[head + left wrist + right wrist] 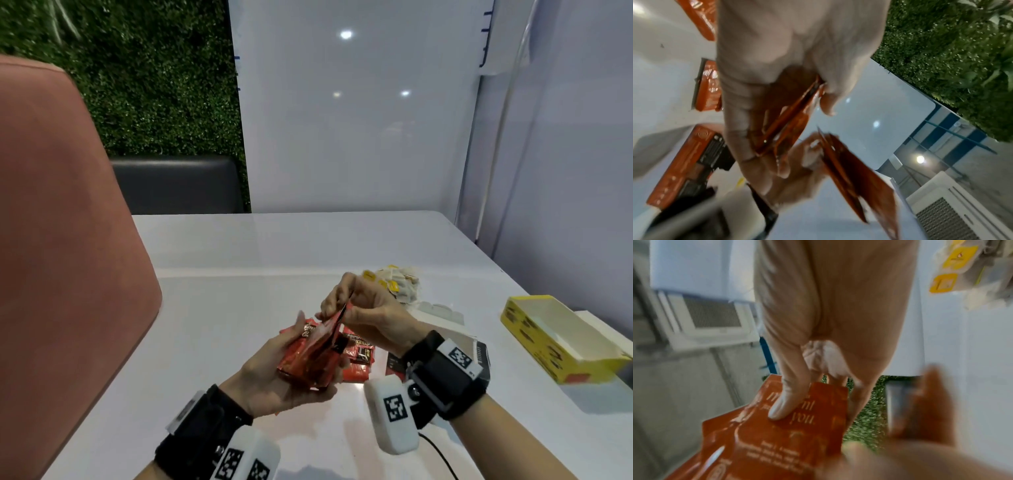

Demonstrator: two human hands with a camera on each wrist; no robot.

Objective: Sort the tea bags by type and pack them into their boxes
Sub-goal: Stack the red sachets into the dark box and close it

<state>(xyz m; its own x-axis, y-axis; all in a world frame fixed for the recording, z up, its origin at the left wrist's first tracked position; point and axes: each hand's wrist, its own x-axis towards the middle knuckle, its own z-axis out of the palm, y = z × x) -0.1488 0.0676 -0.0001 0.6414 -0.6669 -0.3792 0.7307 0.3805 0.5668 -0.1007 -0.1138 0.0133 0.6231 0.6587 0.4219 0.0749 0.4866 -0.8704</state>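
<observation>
My left hand (pixel 287 363) is palm up above the table and grips a small stack of red tea sachets (pixel 308 359) (pixel 785 120). Just above it my right hand (pixel 346 305) pinches the top corner of another red sachet (pixel 789 426) (pixel 857 178), thumb on its printed face, its lower end at the stack. More red sachets (pixel 356 356) lie on the table under the hands. A heap of white tea bags with yellow tags (pixel 397 281) (pixel 953 266) lies behind the right hand. An open yellow box (pixel 555 335) stands at the right. A red and black box (pixel 688 165) lies near my right wrist.
The white table (pixel 222 308) is backed by a white panel (pixel 342 137). A pink chair back (pixel 61 240) rises close on the left. A dark box (pixel 479 356) lies partly hidden by my right wrist. A clear plastic tray (pixel 438 308) sits behind it.
</observation>
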